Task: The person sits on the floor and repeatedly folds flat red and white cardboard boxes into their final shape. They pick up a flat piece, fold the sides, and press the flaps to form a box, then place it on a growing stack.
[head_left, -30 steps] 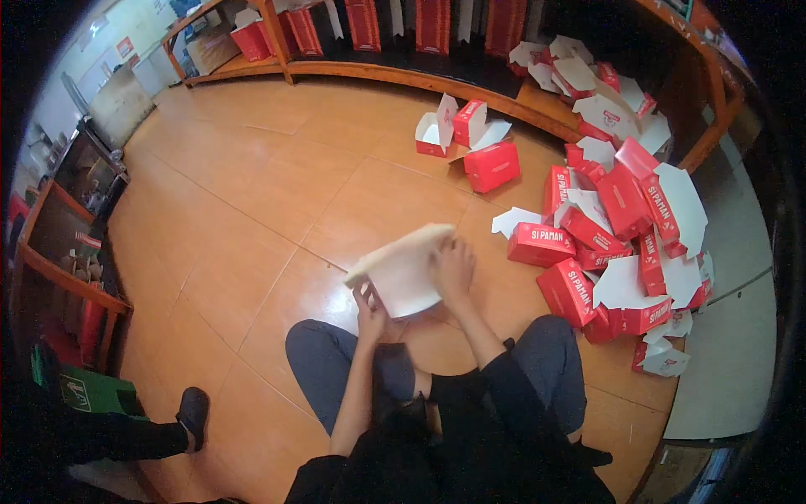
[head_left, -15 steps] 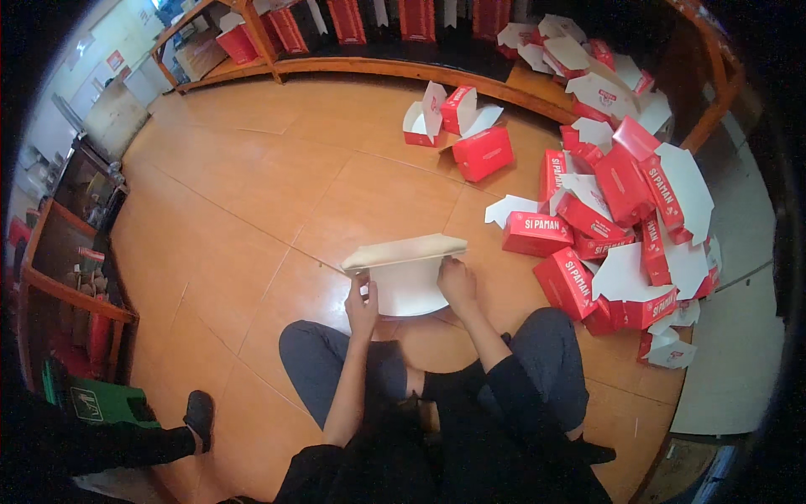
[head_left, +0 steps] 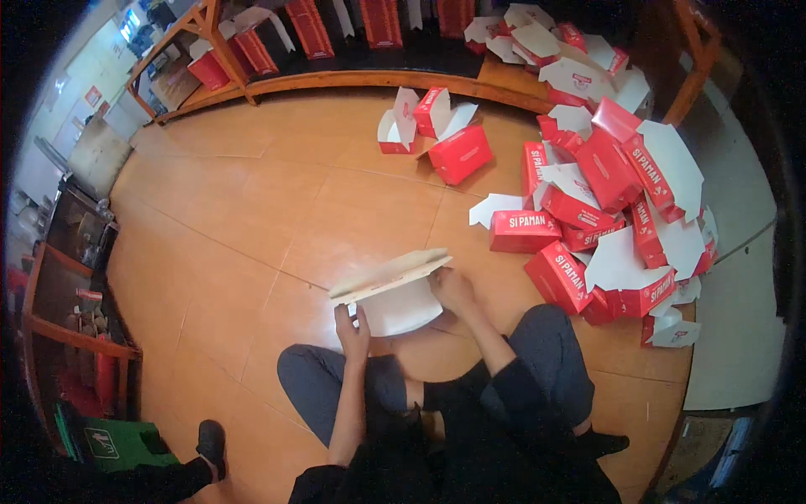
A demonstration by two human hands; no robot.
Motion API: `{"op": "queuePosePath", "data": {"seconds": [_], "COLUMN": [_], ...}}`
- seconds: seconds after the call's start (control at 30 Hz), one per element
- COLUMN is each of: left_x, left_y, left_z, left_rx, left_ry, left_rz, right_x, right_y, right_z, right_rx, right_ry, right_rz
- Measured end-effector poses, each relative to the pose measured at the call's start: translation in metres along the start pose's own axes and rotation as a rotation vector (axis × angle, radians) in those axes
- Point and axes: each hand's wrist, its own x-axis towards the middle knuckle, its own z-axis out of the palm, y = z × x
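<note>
In front of my crossed legs I hold a partly folded cardboard box [head_left: 398,312], its pale inner side showing and one panel bent up along the far edge. My left hand [head_left: 353,334] is closed on its left end, thumb and fingers pinching the edge near the fold. Gripping the right end is my right hand [head_left: 453,291], its fingers wrapped over the corner and partly hidden. The box tilts, with its right end farther from me.
A heap of red and white folded boxes [head_left: 609,206] lies at right. A few more red boxes [head_left: 462,154] sit ahead. Beyond them runs a wooden shelf [head_left: 336,81]. At lower left are a green bin [head_left: 126,443] and another person's shoe [head_left: 211,443].
The box has turned, its left end coming nearer to me, and my left hand has moved with it. The whole view has shifted slightly. Both hands keep their hold.
</note>
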Motion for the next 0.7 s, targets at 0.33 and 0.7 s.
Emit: {"op": "queuePosePath", "data": {"seconds": [0.33, 0.7], "left_x": [-0.029, -0.004], "left_y": [-0.022, -0.032], "left_z": [0.002, 0.012], "left_rx": [0.047, -0.079], "left_ry": [-0.411, -0.171], "left_rz": [-0.368, -0.226], "right_x": [0.144, 0.129], "right_y": [0.056, 0.005], "right_z": [-0.046, -0.114], "right_rx": [-0.574, -0.299], "right_ry": [-0.082, -0.423], "right_rz": [-0.297, -0.403]}}
